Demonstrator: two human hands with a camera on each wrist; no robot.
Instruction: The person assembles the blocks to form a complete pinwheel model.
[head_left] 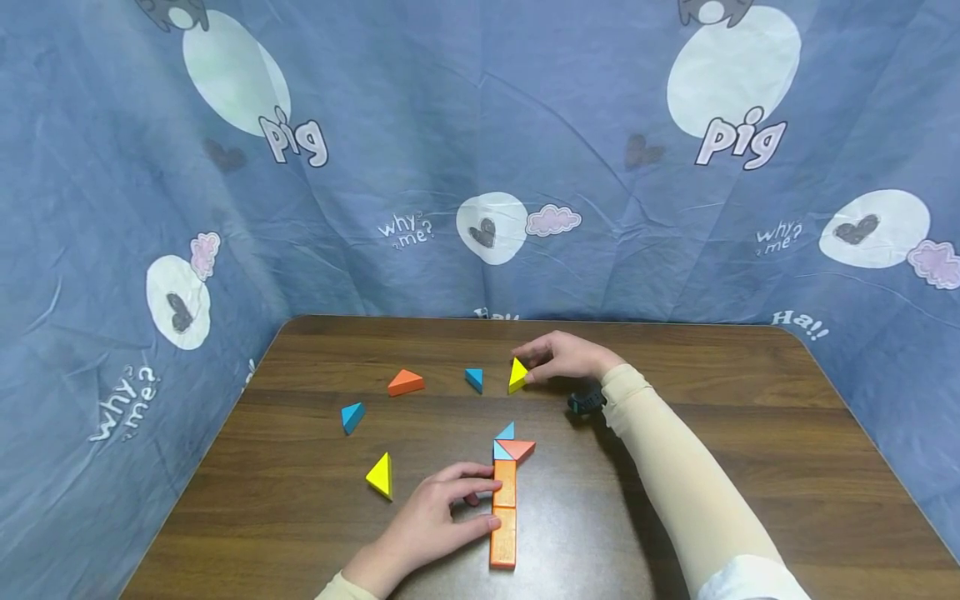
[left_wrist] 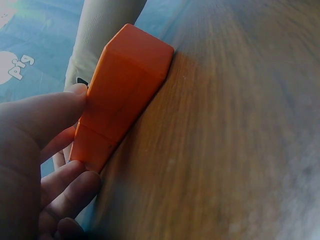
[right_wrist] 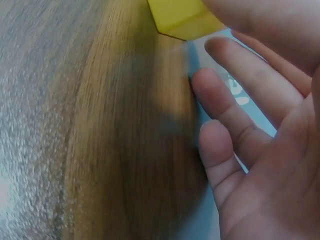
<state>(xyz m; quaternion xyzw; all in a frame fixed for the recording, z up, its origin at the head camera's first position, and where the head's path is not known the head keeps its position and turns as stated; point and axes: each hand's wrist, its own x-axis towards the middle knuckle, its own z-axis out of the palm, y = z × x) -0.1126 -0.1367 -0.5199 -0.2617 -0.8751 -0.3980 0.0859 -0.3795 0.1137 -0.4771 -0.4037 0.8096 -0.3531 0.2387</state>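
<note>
Two orange rectangular blocks [head_left: 505,537] lie end to end on the table. My left hand [head_left: 442,517] touches their left side with thumb and fingertips, the fingers extended. In the left wrist view the thumb and fingers rest along the same orange side [left_wrist: 117,85]. Against the far end sit a red triangular block [head_left: 519,449] and light-blue triangular blocks [head_left: 506,432]. Farther back, my right hand [head_left: 566,357] has its thumb and index finger at a yellow triangular block [head_left: 517,377], pinching it. The thumb overlaps that yellow block [right_wrist: 185,17] in the right wrist view, other fingers loosely bent.
Loose triangular blocks lie to the left: a blue one [head_left: 474,379], an orange one [head_left: 406,382], another blue one [head_left: 352,417] and a yellow one [head_left: 381,477]. A black wrist device [head_left: 586,402] sits below the right wrist. A blue printed cloth [head_left: 480,150] hangs behind the wooden table [head_left: 750,467].
</note>
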